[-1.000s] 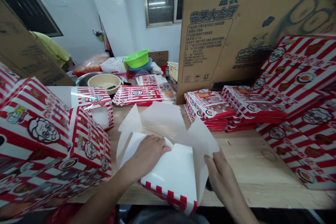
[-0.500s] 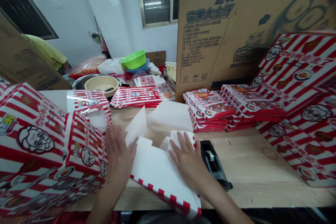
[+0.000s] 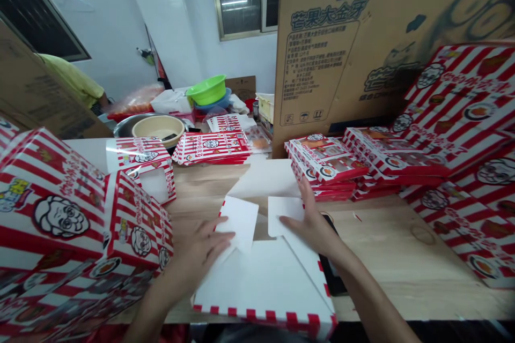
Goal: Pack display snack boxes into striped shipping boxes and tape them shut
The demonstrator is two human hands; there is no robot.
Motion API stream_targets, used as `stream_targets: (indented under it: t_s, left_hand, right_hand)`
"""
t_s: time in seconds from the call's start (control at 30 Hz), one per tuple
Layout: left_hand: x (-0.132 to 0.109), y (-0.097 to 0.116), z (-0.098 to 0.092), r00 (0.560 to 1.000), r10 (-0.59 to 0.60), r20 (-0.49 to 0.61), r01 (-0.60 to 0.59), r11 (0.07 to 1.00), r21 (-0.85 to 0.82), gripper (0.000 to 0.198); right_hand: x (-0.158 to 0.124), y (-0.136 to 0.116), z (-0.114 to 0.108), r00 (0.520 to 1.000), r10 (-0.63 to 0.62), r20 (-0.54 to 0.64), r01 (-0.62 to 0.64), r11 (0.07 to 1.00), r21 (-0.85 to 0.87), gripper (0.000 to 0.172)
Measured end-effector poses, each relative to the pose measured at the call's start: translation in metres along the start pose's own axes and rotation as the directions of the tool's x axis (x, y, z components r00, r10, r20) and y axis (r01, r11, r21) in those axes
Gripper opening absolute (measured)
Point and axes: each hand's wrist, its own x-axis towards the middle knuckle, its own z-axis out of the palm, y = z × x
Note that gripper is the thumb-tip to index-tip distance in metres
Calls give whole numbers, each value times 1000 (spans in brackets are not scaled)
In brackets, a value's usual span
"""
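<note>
A partly folded carton (image 3: pixel 257 273) lies before me, its plain white inside up and a red-striped edge toward me. My left hand (image 3: pixel 201 252) touches the small white flap (image 3: pixel 241 220) at its left with spread fingers. At the right corner, my right hand (image 3: pixel 316 220) has its thumb over the other small flap (image 3: pixel 277 214) and its fingers stretched along the outer side. A wide back panel (image 3: pixel 265 179) stands out from the carton's far side. Partly hidden behind my right wrist is a black tape dispenser (image 3: pixel 333 278).
Red-striped cartons are piled at the left (image 3: pixel 68 214) and right (image 3: pixel 462 171). Windowed boxes (image 3: pixel 325 158) are stacked by a large brown cardboard box (image 3: pixel 322 64). Flat striped cartons (image 3: pixel 213 147), a cream basin (image 3: pixel 159 127) and a green basin (image 3: pixel 207 90) sit behind. A yellow sleeve (image 3: pixel 74 80) shows far left.
The carton has turned square to me and its small left flap now lies folded inward. My left hand moved right onto that flap; my right hand moved to the carton's right corner.
</note>
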Motion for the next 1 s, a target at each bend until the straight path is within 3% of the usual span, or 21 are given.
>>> stream_targets:
  t_s: [0.07,0.1,0.17,0.2,0.3,0.4,0.5,0.63,0.7,0.8,0.9,1.0]
  left_hand:
    - [23,-13,-7,994,-80,-81,69,989,-127,39]
    - [34,-18,-7,988,-102,-118,78,978,-192,52]
    - [55,-23,-3,983,-90,-162,35,949,-313,79]
    - [63,-24,0,982,-58,-180,-10,935,-355,83]
    - [76,-21,3,971,121,-206,-189,916,-354,58]
    - [75,-20,-4,954,279,-108,-297,921,-253,41]
    - [67,-23,-15,949,310,64,-295,939,-176,42]
    - [58,-26,-26,917,272,291,-236,960,-151,58]
    - [57,-23,-28,905,244,347,-205,968,-146,59]
    - [57,-13,-24,908,223,356,-195,974,-113,46]
    - [55,-1,-16,944,181,277,-175,983,-49,33]
    - [48,4,-12,951,198,238,-184,980,-78,28]
  right_hand:
    - [3,-4,-4,998,-31,47,31,1000,-2,89]
    - [3,-7,-6,997,-49,58,50,999,-20,83]
    - [1,-12,-9,995,-93,46,95,995,-38,64]
    - [-1,-13,-10,993,-115,35,116,993,-25,52]
    - [-7,-14,-12,986,-168,17,166,983,83,21]
    - [-10,-13,-16,977,-168,134,139,970,201,12]
    - [-7,-15,-18,955,-142,259,120,988,100,17]
    - [2,-25,-16,898,-58,437,185,949,-253,69]
    - [7,-31,-12,862,21,507,210,894,-395,81]
    - [10,-37,-3,852,101,514,238,800,-552,84]
    - [6,-35,4,875,94,475,269,722,-638,87]
    - [1,-27,3,856,57,515,300,756,-582,92]
